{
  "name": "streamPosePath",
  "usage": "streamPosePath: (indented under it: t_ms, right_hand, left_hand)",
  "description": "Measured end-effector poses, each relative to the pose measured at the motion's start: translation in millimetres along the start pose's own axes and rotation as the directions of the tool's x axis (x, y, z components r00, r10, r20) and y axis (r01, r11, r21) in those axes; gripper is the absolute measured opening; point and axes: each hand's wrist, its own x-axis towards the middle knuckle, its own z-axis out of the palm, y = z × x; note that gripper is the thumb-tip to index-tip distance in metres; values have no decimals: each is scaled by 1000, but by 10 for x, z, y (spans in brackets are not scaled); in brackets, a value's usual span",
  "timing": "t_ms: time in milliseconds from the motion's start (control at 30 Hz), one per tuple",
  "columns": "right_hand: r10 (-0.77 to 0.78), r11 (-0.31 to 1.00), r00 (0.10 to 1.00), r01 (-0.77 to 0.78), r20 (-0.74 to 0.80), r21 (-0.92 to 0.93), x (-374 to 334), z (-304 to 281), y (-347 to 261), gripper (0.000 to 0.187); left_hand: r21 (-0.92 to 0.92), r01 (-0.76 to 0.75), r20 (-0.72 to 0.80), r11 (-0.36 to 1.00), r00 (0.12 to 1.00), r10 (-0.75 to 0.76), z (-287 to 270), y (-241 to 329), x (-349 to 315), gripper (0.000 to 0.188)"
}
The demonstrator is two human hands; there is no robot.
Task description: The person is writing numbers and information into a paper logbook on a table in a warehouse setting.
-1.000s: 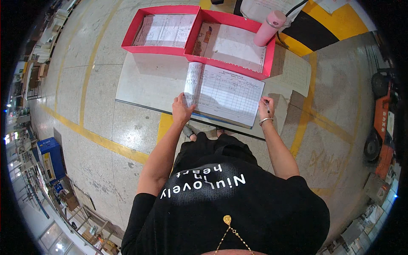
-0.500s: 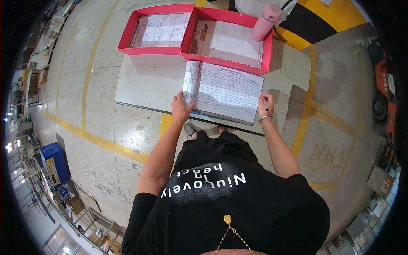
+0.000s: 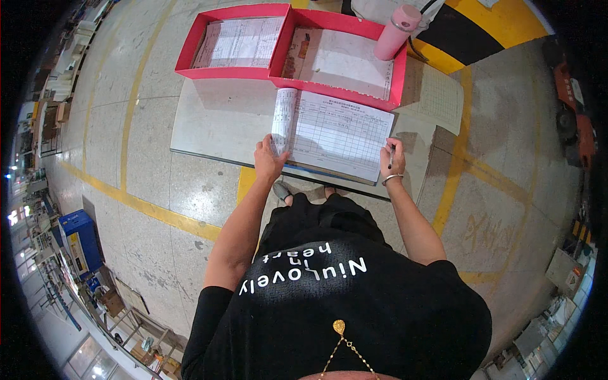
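Note:
A pad of printed forms (image 3: 339, 136) lies on the table, its top sheet ruled into a grid with some handwriting in the upper rows. Its turned-back pages (image 3: 284, 120) curl over along the left side. My left hand (image 3: 270, 161) grips the lower end of that curl, thumb on the right and fingers on the left. At the pad's right edge, my right hand (image 3: 392, 157) is closed around a dark pen (image 3: 390, 156). Where the pen's writing tip sits is too small to make out.
Beyond the pad stand two joined red open boxes (image 3: 273, 75) with papers inside. A pink bottle (image 3: 398, 33) rises at the right box's corner. Another gridded sheet (image 3: 437, 95) lies on the table (image 3: 215, 120) at right. An orange vehicle (image 3: 573, 104) is far right.
My right hand has shifted slightly left and up against the pad's edge, and the pen's angle has changed. My left hand stays nearly still. The orange vehicle at far right has shifted.

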Motion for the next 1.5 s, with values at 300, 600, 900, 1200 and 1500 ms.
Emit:
streamPosePath:
  t_ms: [300, 600, 900, 1200, 1500]
  right_hand:
    - [-19, 999, 1000, 19, -3, -47, -43, -84, -163, 34]
    - [-5, 1000, 1000, 5, -23, 26, -39, -83, -194, 32]
    - [65, 992, 995, -56, -77, 110, -6, -12, -125, 35]
    - [298, 924, 954, -283, -22, 259, 13, 50, -121, 29]
    - [333, 935, 942, -326, -32, 136, -1, 51, -148, 22]
  left_hand:
    - [19, 29, 40, 999, 999, -29, 26, -41, 6, 77]
    - [12, 15, 12, 1000, 1000, -15, 3, 16, -10, 73]
    - [19, -3, 23, 1000, 1000, 2, 14, -25, 4, 74]
    - [15, -4, 30, 1000, 1000, 3, -19, 2, 1, 75]
    - [31, -7, 9, 999, 1000, 7, -13, -4, -5, 75]
